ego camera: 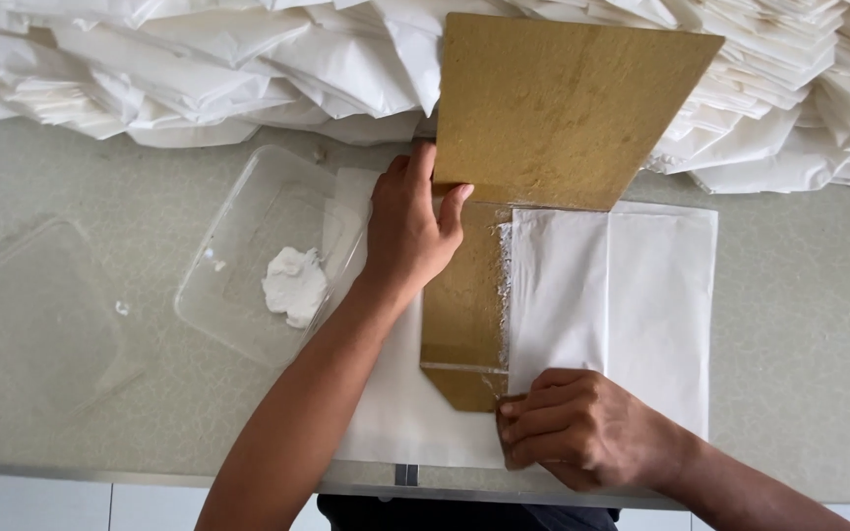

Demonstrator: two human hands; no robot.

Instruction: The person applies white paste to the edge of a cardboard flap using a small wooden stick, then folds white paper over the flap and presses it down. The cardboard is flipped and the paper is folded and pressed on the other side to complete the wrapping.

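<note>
My left hand (407,226) grips the lower left edge of a tan cardboard template (553,108), thumb on top, holding its upper part lifted. The template's narrow lower strip (459,305) lies on a white paper sheet (632,305) spread flat on the table. My right hand (573,428) is closed on a small brown tool at the strip's bottom corner, pressed against the paper's folded edge. White paste smears run along that edge.
A clear plastic tray (248,246) with a lump of white paste (294,285) sits left of my left hand. A clear lid (41,315) lies further left. Heaps of folded white paper bags (199,69) line the back. The table's metal edge (150,477) runs along the front.
</note>
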